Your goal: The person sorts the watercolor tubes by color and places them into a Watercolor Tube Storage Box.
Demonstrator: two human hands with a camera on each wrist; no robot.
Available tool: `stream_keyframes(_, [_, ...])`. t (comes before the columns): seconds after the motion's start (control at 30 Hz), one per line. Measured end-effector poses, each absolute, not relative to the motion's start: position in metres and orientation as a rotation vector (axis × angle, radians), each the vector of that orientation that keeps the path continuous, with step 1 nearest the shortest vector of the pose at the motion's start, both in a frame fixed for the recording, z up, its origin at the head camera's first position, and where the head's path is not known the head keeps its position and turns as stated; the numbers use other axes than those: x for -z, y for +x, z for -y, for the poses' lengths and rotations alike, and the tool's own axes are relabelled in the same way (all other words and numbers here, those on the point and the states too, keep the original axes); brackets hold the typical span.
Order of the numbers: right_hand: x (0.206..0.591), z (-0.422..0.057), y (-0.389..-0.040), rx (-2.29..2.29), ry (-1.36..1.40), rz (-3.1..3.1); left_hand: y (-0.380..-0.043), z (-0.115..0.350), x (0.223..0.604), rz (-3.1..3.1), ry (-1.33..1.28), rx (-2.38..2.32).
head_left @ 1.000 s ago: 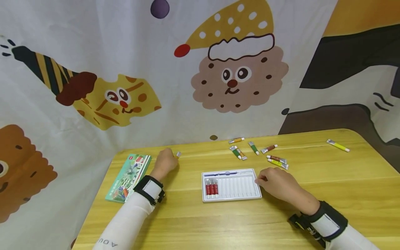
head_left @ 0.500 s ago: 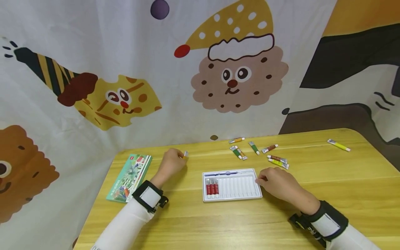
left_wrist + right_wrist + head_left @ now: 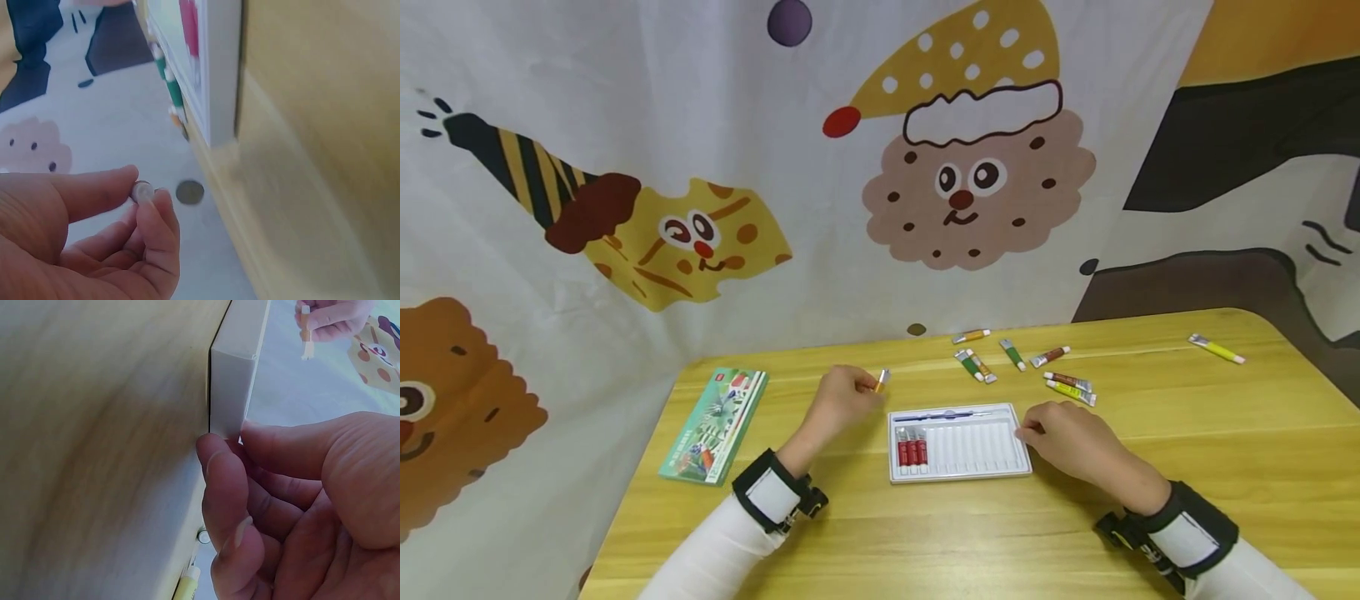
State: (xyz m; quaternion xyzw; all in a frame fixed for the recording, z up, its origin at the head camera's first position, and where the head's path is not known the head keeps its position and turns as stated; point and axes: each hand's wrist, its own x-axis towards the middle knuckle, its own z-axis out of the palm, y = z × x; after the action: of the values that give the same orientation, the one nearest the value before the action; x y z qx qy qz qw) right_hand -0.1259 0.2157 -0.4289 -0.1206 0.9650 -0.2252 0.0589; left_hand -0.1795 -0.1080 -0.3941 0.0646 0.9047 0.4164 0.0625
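Note:
My left hand (image 3: 841,402) pinches a small orange paint tube (image 3: 882,382) between thumb and fingers, above the table left of the white paint tray. In the left wrist view, the tube's pale cap (image 3: 145,191) faces the camera. The white plastic tray (image 3: 973,450) lies flat, holding several red paint tubes (image 3: 913,452) at its left end and a blue paintbrush (image 3: 943,415) along the top; its other slots are bare. At the tray's right edge, my right hand (image 3: 1067,435) grips the rim, thumb (image 3: 281,447) on one side and fingers on the other.
Behind the tray lie loose tubes: orange (image 3: 972,336), green (image 3: 1012,355), brown (image 3: 1050,357) and yellow (image 3: 1071,392). Another yellow tube (image 3: 1216,348) sits far right. A green paint box (image 3: 715,425) lies at the left. A printed cloth (image 3: 820,308) hangs behind the table.
My left hand has moved right with the orange paint tube, from beside the green box toward the tray's upper left corner. The right hand stays at the tray's edge.

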Motion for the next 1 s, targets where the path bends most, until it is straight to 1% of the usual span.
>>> stream_keyframes(0.37, [0.429, -0.215, -0.125, 0.682, -0.36, -2.916, -0.158, 0.085, 0.403, -2.633, 0.321, -1.296])
stream_keyframes(0.57, [0.429, -0.216, -0.125, 0.678, -0.362, -2.915, -0.147, 0.075, 0.407, -2.64, 0.373, -1.233])
stream_keyframes(0.83, [0.43, -0.216, -0.126, 0.681, -0.376, -2.92, -0.139, 0.064, 0.405, -2.519, 0.239, -1.191])
stream_keyframes(1.0, [0.429, -0.216, -0.126, 0.684, -0.378, -2.922, -0.138, 0.06, 0.403, -2.501, 0.231, -1.16])
